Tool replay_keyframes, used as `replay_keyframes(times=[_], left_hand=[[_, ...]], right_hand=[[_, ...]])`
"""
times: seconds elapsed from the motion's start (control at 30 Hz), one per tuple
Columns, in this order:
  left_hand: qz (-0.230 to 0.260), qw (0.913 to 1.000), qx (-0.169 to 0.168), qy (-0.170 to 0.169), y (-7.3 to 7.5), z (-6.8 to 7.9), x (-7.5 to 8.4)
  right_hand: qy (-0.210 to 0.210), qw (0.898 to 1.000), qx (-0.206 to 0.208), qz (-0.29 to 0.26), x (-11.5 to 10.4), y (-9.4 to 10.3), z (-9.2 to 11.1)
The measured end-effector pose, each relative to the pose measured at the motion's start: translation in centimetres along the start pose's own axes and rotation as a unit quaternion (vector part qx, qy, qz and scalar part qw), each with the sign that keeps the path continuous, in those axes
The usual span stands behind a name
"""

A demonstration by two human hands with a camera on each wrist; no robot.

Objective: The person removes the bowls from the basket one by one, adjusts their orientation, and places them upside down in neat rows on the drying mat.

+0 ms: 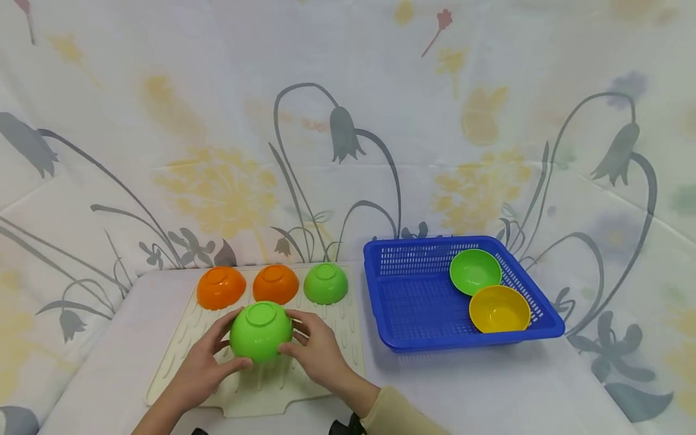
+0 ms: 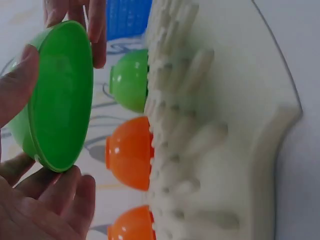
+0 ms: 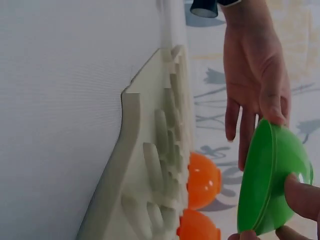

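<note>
A green bowl (image 1: 260, 333) is held bottom-up between both hands, above a cream drying rack (image 1: 185, 368). My left hand (image 1: 203, 370) grips its left side, thumb on the near wall. On the opposite side my right hand (image 1: 319, 350) pinches the wall between thumb and fingers. In the left wrist view the hollow of the green bowl (image 2: 62, 100) faces the rack, with a gap between them. Behind it, an orange bowl (image 1: 220, 288), a second orange bowl (image 1: 275, 284) and another green bowl (image 1: 325, 283) stand upside down in a row along the rack's back.
To the right stands a blue plastic basket (image 1: 418, 341). Inside it, at the right, a green bowl (image 1: 475, 272) and a yellow bowl (image 1: 499, 309) lie with their openings up. A floral cloth (image 1: 348, 199) hangs behind the white table (image 1: 462, 393).
</note>
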State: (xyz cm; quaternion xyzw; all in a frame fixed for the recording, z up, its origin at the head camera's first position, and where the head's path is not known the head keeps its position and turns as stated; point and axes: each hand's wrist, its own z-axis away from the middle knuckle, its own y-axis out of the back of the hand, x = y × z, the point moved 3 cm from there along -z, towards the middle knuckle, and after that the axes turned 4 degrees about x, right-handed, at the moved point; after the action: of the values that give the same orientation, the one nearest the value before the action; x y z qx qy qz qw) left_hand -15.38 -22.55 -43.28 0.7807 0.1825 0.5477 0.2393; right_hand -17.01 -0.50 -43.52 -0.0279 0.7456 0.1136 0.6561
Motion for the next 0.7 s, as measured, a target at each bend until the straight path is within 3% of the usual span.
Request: replay_keyframes(times=[0.17, 0.37, 0.7], left_hand=[[-0.041, 0.9985, 0.019, 0.029, 1.2, 0.0, -1.2], [-0.114, 0.9899, 0.011, 0.083, 2.4, -0.2, -2.4], [-0.191, 0.9751, 0.007, 0.112, 4.3, -0.2, -4.0]], right_hand=[[0.003, 1.000, 0.014, 0.025, 0.7, -2.2, -1.9], [-0.016, 0.998, 0.013, 0.062, 1.0, -4.6, -3.5], [-0.048, 0.996, -0.009, 0.075, 1.7, -8.2, -4.8]])
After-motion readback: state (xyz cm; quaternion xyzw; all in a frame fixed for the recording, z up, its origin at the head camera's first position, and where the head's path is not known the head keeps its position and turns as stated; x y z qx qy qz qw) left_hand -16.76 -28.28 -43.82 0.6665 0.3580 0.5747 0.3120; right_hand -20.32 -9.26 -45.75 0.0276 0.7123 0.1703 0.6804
